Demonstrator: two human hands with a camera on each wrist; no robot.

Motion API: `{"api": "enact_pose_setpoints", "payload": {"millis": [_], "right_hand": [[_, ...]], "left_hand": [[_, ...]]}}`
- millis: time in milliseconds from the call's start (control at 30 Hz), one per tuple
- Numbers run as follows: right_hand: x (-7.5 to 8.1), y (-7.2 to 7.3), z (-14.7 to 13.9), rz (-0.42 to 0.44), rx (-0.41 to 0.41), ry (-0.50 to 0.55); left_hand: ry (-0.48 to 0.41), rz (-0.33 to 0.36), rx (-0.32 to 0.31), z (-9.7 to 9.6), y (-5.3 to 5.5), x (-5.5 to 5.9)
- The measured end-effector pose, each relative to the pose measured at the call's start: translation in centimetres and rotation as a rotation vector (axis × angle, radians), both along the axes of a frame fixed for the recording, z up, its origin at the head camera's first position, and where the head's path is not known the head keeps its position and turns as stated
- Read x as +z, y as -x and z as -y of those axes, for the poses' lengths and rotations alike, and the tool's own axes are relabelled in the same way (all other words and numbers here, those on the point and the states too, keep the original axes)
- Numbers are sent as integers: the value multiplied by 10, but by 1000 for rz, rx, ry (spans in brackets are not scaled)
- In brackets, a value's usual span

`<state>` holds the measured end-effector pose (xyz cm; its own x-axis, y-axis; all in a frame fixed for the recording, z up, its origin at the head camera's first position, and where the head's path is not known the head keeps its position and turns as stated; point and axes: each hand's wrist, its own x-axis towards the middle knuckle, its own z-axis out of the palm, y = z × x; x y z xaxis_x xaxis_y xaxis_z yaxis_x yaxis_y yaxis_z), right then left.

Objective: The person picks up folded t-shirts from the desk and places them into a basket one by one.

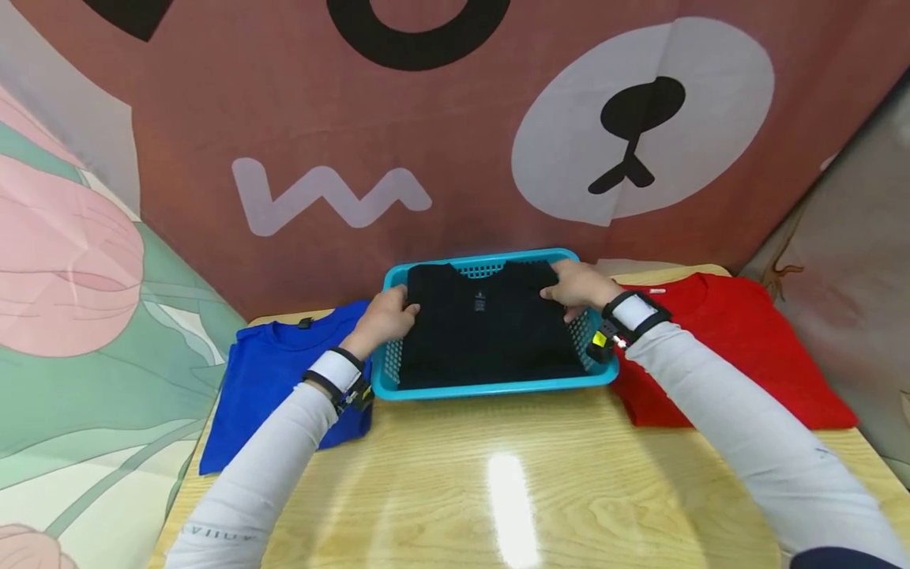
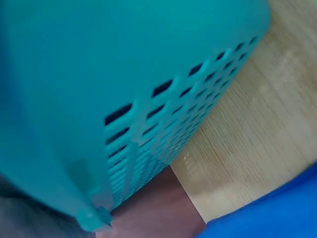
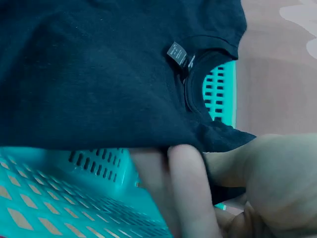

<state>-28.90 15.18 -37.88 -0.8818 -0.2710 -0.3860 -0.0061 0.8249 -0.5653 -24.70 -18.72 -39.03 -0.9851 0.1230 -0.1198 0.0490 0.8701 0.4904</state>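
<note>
A folded black T-shirt (image 1: 490, 340) lies in a light-blue plastic basket (image 1: 498, 389), its neckline toward the back wall. At the shirt's left edge, my left hand (image 1: 384, 320) pinches the cloth near the shoulder, above the basket's left rim. My right hand (image 1: 579, 286) grips the opposite edge near the other shoulder. In the right wrist view, fingers (image 3: 190, 183) curl at the edge of the black cloth, above the basket's perforated wall. The left wrist view shows mostly the outside of the basket (image 2: 148, 59); the left fingers' hold is hidden there.
A folded blue T-shirt (image 1: 284, 371) lies left of the basket on the wooden table (image 1: 455, 474). Right of the basket is a folded red T-shirt (image 1: 739, 356), partly under the right forearm. A printed cloth backdrop (image 1: 355, 118) rises behind the table.
</note>
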Motion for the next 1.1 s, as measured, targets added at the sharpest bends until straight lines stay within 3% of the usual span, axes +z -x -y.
{"api": "enact_pose_setpoints", "payload": {"millis": [100,367,533,667,800,967,1100], "right_hand": [[-1,0,6,-52,25,-119],[-3,-7,21,-189,1,-292],[3,-20,29,-296,14,-343],[11,-31,34,-397,42,-362],[17,-37,42,-345,160,-359],[12,-40,45,-158,346,-382],[6,-40,40,-54,422,-406]], "left_hand": [[26,6,10,-3,-1,1],[112,-20,15,-13,-6,-2],[140,60,-28,-20,-16,1],[248,112,-95,-28,-30,9],[376,159,-186,-33,-43,16],[378,370,-276,-37,-52,20],[434,435,-318,-37,-55,16]]}}
